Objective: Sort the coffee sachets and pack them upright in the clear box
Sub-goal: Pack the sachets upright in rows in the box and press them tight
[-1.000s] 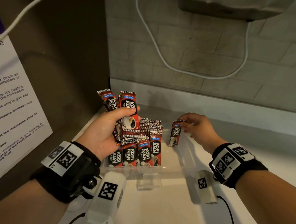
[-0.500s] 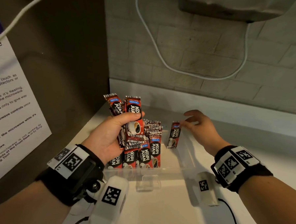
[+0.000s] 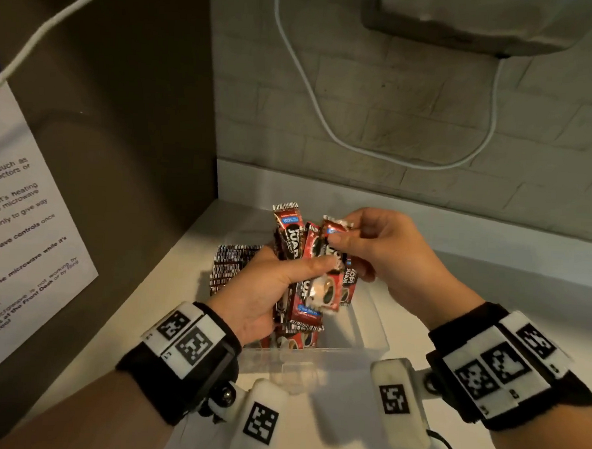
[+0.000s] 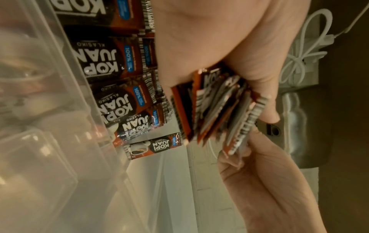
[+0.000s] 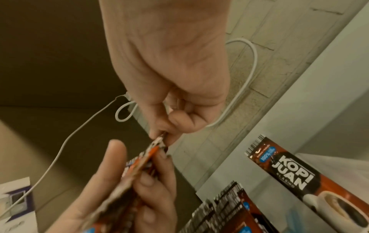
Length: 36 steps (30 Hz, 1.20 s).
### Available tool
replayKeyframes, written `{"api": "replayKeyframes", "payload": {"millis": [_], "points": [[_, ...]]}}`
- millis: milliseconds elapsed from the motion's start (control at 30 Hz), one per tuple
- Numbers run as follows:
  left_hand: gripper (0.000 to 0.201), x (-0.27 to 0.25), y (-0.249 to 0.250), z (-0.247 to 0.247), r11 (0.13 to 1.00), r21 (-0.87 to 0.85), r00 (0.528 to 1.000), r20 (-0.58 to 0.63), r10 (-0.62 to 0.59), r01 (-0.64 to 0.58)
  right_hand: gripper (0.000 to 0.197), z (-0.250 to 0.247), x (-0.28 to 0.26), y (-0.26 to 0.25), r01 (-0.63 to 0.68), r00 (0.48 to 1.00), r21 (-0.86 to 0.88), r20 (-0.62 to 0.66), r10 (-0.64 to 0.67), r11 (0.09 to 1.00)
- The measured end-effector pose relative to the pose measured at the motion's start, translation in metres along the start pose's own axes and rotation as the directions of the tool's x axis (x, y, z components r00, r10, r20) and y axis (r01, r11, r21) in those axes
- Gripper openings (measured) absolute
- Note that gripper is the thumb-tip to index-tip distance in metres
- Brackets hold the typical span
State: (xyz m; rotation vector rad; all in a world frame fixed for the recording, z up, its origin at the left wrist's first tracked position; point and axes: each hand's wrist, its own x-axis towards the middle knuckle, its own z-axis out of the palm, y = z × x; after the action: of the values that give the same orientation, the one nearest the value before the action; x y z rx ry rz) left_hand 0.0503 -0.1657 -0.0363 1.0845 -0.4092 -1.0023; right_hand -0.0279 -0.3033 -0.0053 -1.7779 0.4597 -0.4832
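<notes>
Head view: right hand point(image 3: 385, 260) now at held sachets point(image 3: 314, 280).

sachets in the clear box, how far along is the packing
Partly done. A row of sachets already stands upright along the left side of the clear box, and one lone sachet stands apart to the right. In hand: the left hand holds a bundle, and the right hand pinches the top of one sachet in it. Left: that bundle still has to go in, and much of the box is unfilled.
</notes>
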Motion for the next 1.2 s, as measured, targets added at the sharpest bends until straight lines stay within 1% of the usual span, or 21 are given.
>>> {"api": "replayKeyframes", "payload": {"millis": [67, 133, 167, 233, 333, 400, 500, 633, 733, 867, 967, 1200], "points": [[0.042, 0.001, 0.000, 0.001, 1.000, -0.021, 0.999, -0.053, 0.003, -0.004, 0.003, -0.010, 0.004, 0.003, 0.009, 0.998, 0.072, -0.058, -0.005, 0.997], [0.051, 0.001, 0.001, -0.001, 0.998, -0.053, 0.991, -0.131, 0.020, -0.027, 0.009, -0.024, 0.010, 0.007, 0.010, 0.993, 0.166, -0.117, 0.010, 0.986], [0.054, 0.000, 0.002, -0.002, 0.997, -0.072, 0.985, -0.171, 0.029, -0.042, 0.011, -0.033, 0.012, 0.011, 0.018, 0.989, 0.180, -0.148, 0.009, 0.983], [0.051, -0.001, 0.004, -0.007, 0.993, -0.092, 0.974, -0.218, 0.055, -0.077, 0.010, -0.049, 0.015, 0.025, 0.021, 0.983, 0.138, -0.184, 0.005, 0.990], [0.040, -0.004, 0.010, -0.013, 0.989, -0.102, 0.966, -0.247, 0.079, -0.107, 0.014, -0.060, 0.017, 0.054, -0.004, 0.989, 0.006, -0.145, 0.005, 1.000], [0.035, -0.007, 0.014, -0.016, 0.987, -0.103, 0.965, -0.244, 0.094, -0.122, 0.018, -0.061, 0.017, 0.069, -0.025, 0.992, -0.080, -0.122, 0.015, 0.996], [0.030, -0.007, 0.019, -0.020, 0.986, -0.091, 0.963, -0.243, 0.111, -0.137, 0.020, -0.059, 0.020, 0.082, -0.029, 0.994, -0.151, -0.111, 0.012, 0.988], [0.021, -0.007, 0.020, -0.023, 0.982, -0.103, 0.962, -0.240, 0.127, -0.156, 0.019, -0.049, 0.023, 0.084, -0.001, 0.991, -0.242, -0.127, -0.031, 0.970], [0.017, -0.008, 0.020, -0.024, 0.984, -0.095, 0.968, -0.215, 0.127, -0.150, 0.018, -0.042, 0.023, 0.081, 0.005, 0.988, -0.321, -0.142, -0.054, 0.947], [0.011, -0.008, 0.020, -0.026, 0.986, -0.095, 0.974, -0.193, 0.116, -0.136, 0.011, -0.037, 0.025, 0.080, 0.003, 0.985, -0.374, -0.157, -0.067, 0.928], [0.002, -0.007, 0.020, -0.030, 0.987, -0.097, 0.977, -0.183, 0.112, -0.131, 0.008, -0.034, 0.027, 0.081, 0.013, 0.983, -0.405, -0.165, -0.087, 0.914], [0.004, -0.009, 0.020, -0.034, 0.988, -0.094, 0.979, -0.175, 0.108, -0.125, 0.009, -0.029, 0.030, 0.082, 0.001, 0.974, -0.456, -0.201, -0.104, 0.890]]}}
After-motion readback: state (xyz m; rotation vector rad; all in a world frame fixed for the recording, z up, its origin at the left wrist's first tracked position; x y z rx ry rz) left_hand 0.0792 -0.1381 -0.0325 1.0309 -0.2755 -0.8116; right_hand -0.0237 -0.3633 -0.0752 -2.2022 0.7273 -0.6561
